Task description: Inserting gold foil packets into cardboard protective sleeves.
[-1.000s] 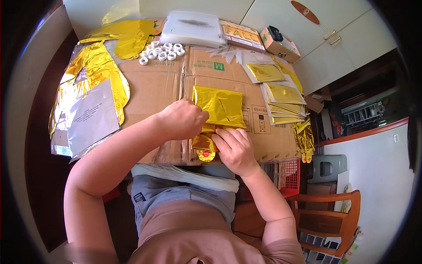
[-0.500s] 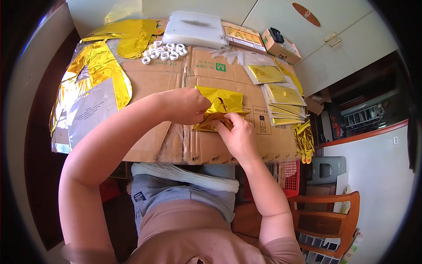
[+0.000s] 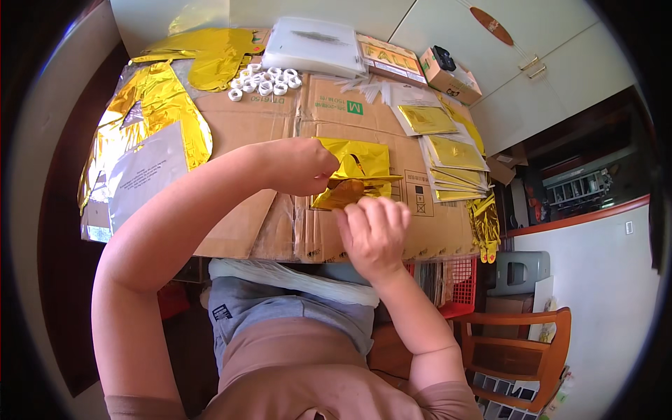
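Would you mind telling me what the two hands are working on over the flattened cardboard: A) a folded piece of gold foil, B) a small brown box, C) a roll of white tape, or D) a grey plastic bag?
A: the left hand and the right hand both grip a folded, shiny gold foil piece above the cardboard sheet; the white tape rolls lie untouched at the far edge.

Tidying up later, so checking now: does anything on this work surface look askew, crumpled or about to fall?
Yes. A crumpled gold foil strip hangs over the right edge of the cardboard sheet, partly off it. The stack of flat gold packets beside it is fanned unevenly. Nothing looks spilled.
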### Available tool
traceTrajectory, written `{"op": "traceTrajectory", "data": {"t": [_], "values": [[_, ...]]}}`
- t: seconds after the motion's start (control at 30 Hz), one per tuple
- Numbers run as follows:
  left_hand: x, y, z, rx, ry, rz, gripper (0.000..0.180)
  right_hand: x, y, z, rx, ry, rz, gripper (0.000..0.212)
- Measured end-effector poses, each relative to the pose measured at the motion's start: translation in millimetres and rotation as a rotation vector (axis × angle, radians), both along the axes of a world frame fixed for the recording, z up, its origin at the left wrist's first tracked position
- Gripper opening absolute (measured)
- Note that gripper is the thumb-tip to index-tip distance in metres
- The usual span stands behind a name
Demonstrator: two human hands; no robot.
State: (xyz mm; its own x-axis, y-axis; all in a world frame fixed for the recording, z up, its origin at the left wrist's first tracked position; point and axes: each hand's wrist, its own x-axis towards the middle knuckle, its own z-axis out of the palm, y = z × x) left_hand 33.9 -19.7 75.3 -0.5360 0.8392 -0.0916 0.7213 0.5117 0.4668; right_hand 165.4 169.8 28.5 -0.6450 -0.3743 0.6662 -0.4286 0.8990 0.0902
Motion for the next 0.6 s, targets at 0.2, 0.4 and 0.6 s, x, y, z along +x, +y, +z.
{"op": "traceTrajectory", "data": {"t": [0.2,0.4,0.6], "values": [[-1,0,-2,0.025,-0.014,0.011,0.019,11,-15,-13,-0.066,-0.126,0.037,0.029],[-2,-3,-5,0.042,-0.027,0.026,0.017,5,-22,-19,-0.034,-0.231,-0.011,0.039],[-3,-3,-7,0.072,-0.036,0.022,0.016,10,-30,-17,0.047,-0.364,-0.120,0.041]]}}
